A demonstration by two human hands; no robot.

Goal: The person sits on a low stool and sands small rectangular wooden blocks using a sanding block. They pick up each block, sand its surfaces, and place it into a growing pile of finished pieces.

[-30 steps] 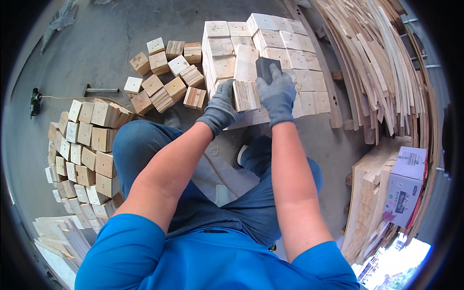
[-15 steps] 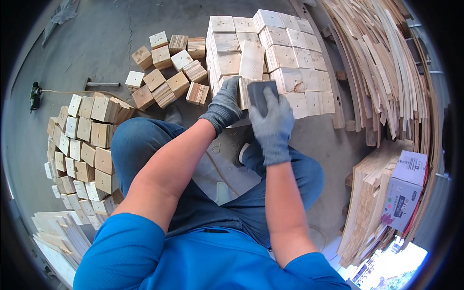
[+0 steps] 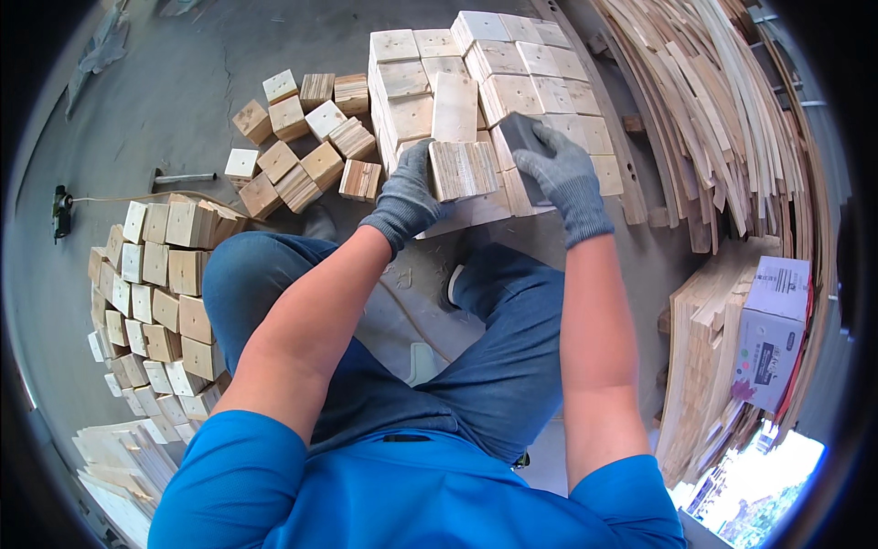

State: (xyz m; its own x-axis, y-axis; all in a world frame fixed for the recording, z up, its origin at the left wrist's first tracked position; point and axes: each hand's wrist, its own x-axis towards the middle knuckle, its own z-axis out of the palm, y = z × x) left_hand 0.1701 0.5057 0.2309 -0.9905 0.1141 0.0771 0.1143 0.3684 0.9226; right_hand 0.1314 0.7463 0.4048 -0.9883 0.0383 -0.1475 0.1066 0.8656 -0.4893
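My left hand (image 3: 407, 194), in a grey knit glove, is closed on a layered wooden block (image 3: 464, 171). The block's striped side faces me, low over the near edge of a stack of pale wooden blocks (image 3: 501, 57). In my gloved right hand (image 3: 561, 174) is a dark grey flat sanding block (image 3: 519, 134), tilted, just right of the wooden block and apart from it. A pale wooden piece (image 3: 455, 102) lies on the stack beyond my hands.
Loose wooden blocks (image 3: 299, 189) lie on the floor left of the stack. A larger block pile (image 3: 163, 277) stands beside my left knee. Long wood strips (image 3: 681, 119) and a lilac carton (image 3: 770, 334) are at the right. A power tool (image 3: 61, 212) with a hose lies far left.
My right hand has moved right with the sanding block, away from the wooden block. My left hand still holds the wooden block, and more of its striped side now shows.
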